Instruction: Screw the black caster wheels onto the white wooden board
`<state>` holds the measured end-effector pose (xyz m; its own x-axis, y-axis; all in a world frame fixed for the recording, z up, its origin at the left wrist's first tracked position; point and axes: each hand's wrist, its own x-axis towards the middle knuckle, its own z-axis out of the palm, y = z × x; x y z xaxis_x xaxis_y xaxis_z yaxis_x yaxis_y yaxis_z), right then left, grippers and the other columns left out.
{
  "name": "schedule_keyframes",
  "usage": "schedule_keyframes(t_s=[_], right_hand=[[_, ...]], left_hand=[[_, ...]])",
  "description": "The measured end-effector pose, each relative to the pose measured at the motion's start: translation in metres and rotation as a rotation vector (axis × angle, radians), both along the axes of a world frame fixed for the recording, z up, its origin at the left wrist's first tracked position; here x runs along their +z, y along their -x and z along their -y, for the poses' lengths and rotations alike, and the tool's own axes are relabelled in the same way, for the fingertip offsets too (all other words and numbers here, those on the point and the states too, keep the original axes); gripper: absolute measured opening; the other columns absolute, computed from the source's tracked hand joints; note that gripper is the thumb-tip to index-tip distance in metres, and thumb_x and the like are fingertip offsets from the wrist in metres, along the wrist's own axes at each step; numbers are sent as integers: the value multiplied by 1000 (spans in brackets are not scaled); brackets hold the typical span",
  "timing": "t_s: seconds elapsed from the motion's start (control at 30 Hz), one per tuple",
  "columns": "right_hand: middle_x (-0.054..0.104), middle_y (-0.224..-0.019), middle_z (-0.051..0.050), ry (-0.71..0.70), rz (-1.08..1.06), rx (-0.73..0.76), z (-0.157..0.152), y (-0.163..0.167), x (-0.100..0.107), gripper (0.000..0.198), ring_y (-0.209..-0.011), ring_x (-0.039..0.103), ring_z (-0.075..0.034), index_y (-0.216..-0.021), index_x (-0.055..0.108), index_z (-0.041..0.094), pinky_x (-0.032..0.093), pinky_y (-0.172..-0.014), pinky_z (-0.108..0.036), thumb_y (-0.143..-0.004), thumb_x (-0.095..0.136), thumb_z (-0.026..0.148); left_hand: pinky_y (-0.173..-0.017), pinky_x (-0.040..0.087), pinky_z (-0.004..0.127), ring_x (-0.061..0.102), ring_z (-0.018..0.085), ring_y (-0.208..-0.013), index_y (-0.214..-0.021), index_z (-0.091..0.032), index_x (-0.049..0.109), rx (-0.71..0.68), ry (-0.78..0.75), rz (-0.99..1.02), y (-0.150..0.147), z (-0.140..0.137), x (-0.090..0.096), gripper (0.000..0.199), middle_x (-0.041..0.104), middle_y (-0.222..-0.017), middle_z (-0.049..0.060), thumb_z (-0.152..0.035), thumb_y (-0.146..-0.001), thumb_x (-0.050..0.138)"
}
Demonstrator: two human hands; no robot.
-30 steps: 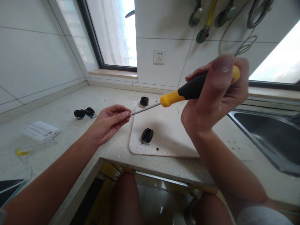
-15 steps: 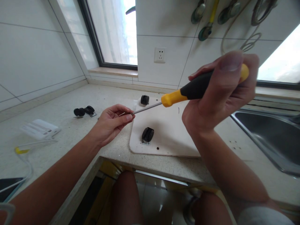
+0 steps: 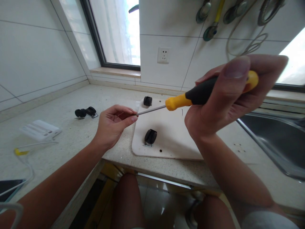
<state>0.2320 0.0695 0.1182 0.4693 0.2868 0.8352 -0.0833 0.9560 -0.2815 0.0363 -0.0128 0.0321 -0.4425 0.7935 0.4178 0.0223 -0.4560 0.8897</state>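
My right hand (image 3: 234,90) grips the black and yellow handle of a screwdriver (image 3: 178,101) between thumb and fingers, some fingers partly extended. The metal shaft points left and slightly down, above a white board (image 3: 176,130). At its tip, my left hand (image 3: 113,125) is closed in a pinch. A small thing between thumb and fingertips there is too hidden to name. Two black caster wheels stand on the board: one near the back (image 3: 147,101), another nearer the front edge (image 3: 150,136). More black casters (image 3: 85,112) lie on the counter left of my left hand.
A white power bank (image 3: 41,129) with a cable lies on the counter (image 3: 114,92) at left. A steel sink (image 3: 274,140) is set in at right. Behind are a tiled wall, a socket (image 3: 163,55), pipe valves and a window. My legs are below the counter edge.
My right hand has turned on the screwdriver handle, its fingers now stretching farther right. The screwdriver tip stays at my left fingertips. The whole view has shifted slightly.
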Motion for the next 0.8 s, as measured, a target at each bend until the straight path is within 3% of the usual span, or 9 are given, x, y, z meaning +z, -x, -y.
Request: schedule_keyframes(t_s=[0.17, 0.33, 0.4, 0.53, 0.63, 0.7, 0.8], right_hand=[[50, -78, 3, -23, -13, 112, -5, 7, -4, 28, -57, 50, -11, -87, 57, 27, 52, -55, -30, -106, 70, 43], [54, -70, 3, 16, 42, 129, 0, 6, -3, 24, -56, 53, -12, -86, 60, 28, 46, -50, -30, -107, 66, 36], [53, -71, 3, 5, 48, 112, 1, 5, -1, 24, -58, 56, -13, -84, 59, 28, 46, -52, -29, -106, 66, 33], [44, -71, 5, -9, 21, 44, -1, 3, 5, 28, -59, 56, -13, -80, 54, 28, 51, -62, -31, -106, 64, 26], [40, -72, 5, -44, -7, 59, -3, 4, 8, 30, -57, 52, -12, -79, 53, 28, 48, -61, -33, -107, 65, 27], [38, -73, 5, -77, 4, 91, -2, 6, 7, 26, -54, 51, -11, -81, 56, 29, 43, -56, -32, -106, 63, 26], [48, -79, 4, -102, 71, 164, 1, 10, 1, 19, -52, 54, -10, -87, 62, 29, 40, -50, -33, -106, 61, 26]], left_hand=[[-102, 65, 40, 78, 20, -99, -81, -24, 69, 43, -17, 22, -4, 0, 1, 41, 77, -94, 0, -29, -64, 105], [-104, 64, 38, 77, 19, -102, -84, -24, 69, 24, -9, 43, -2, -1, 0, 38, 78, -99, 1, -27, -69, 103], [-106, 64, 38, 78, 19, -106, -97, -25, 74, -15, -1, 47, -2, -2, -4, 37, 81, -109, 2, -27, -72, 101], [-104, 65, 43, 79, 26, -115, -133, -25, 71, -122, 98, -117, -10, 0, -24, 64, 79, -134, 11, -35, -78, 101], [-101, 64, 47, 78, 29, -114, -142, -25, 67, -135, 203, -400, -25, 7, -44, 79, 80, -130, 14, -41, -74, 104], [-106, 63, 50, 79, 30, -116, -147, -26, 63, -118, 219, -506, -35, 12, -56, 81, 81, -128, 13, -39, -77, 103], [-115, 60, 53, 79, 31, -125, -149, -28, 59, -120, 187, -496, -44, 16, -71, 74, 81, -132, 13, -34, -85, 96]])
